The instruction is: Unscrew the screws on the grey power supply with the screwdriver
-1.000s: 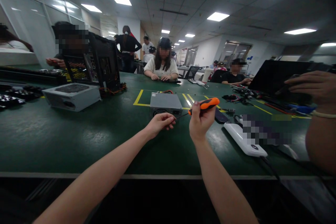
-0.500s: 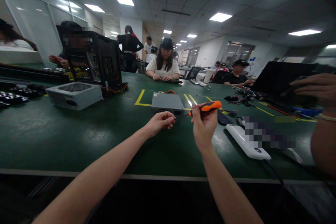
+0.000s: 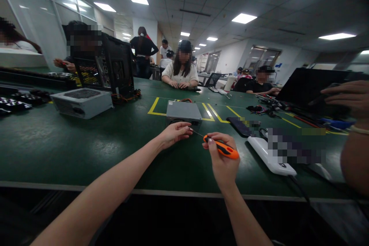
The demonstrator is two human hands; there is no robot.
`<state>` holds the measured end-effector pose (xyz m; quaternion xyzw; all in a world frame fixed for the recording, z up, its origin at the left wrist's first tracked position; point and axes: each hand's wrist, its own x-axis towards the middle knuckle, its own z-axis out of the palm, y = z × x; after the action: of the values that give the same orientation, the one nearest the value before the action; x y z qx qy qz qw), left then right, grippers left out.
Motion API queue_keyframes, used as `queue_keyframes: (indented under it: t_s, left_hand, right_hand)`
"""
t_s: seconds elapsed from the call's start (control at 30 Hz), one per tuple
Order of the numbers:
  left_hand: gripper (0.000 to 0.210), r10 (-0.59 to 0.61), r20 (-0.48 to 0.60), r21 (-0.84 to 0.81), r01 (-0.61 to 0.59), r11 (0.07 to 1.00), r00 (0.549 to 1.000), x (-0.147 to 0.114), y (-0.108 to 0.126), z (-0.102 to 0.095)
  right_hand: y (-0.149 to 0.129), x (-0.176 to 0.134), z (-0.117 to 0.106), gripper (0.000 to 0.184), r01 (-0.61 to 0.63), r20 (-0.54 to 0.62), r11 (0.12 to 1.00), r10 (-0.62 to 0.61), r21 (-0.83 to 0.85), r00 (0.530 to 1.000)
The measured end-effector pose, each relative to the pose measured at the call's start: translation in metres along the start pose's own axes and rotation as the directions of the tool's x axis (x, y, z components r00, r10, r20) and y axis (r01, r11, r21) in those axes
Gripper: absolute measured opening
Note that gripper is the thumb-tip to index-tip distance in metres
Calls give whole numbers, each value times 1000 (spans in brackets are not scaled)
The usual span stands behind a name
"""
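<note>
My right hand (image 3: 224, 163) is closed round the orange and black handle of a screwdriver (image 3: 229, 150). Its thin shaft points left and slightly up, the tip reaching my left fingertips. My left hand (image 3: 173, 133) is closed in a pinch at that tip; anything between the fingers is too small to make out. Just behind both hands, a grey computer power supply (image 3: 184, 110) lies on the green table (image 3: 115, 165), its near side partly covered by my left hand.
A second power supply (image 3: 83, 103) and an open black computer case (image 3: 115, 65) stand to the left. On the right lie a dark phone (image 3: 238, 126), a white power bank (image 3: 266, 155) and cables (image 3: 259, 109). Another person's hand (image 3: 343, 96) is at far right. A person (image 3: 181, 69) sits opposite.
My right hand has tipped the screwdriver, its handle now lower and its shaft angled up-left to my left fingers. My left hand has stayed nearly in place.
</note>
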<state>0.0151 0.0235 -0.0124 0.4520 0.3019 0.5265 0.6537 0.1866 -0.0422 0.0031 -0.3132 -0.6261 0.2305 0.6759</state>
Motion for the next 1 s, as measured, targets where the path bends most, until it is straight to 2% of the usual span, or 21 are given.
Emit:
queue_keyframes:
  t_s: [0.1, 0.27, 0.5, 0.6, 0.7, 0.9, 1.0]
  left_hand:
    - [21, -48, -38, 1, 48, 999, 998, 0, -1, 0]
    - [32, -171, -61, 98, 177, 979, 983, 0, -2, 5]
    - [22, -147, -24, 34, 148, 988, 989, -3, -1, 8]
    - [16, -138, -20, -26, 137, 990, 990, -3, 1, 7]
    - [14, -146, -29, -87, 143, 986, 989, -3, 2, 7]
    - [14, -167, -126, -159, 147, 976, 978, -2, 4, 10]
    - [8, -146, -117, -159, 127, 979, 982, -2, 4, 10]
  right_hand:
    - [3, -2, 1, 10, 31, -5, 999, -31, -23, 999]
    - [6, -6, 0, 11, 139, 4, 988, -139, -68, 990]
    - [3, -12, -1, 24, 365, 117, 915, -349, -171, 930]
    - [2, -12, 0, 27, 426, 148, 881, -403, -207, 903]
    - [2, -12, 0, 26, 435, 149, 872, -410, -227, 900]
    - [3, -11, 2, 21, 379, 133, 891, -356, -249, 925]
    - [2, -11, 3, 20, 375, 135, 892, -351, -252, 926]
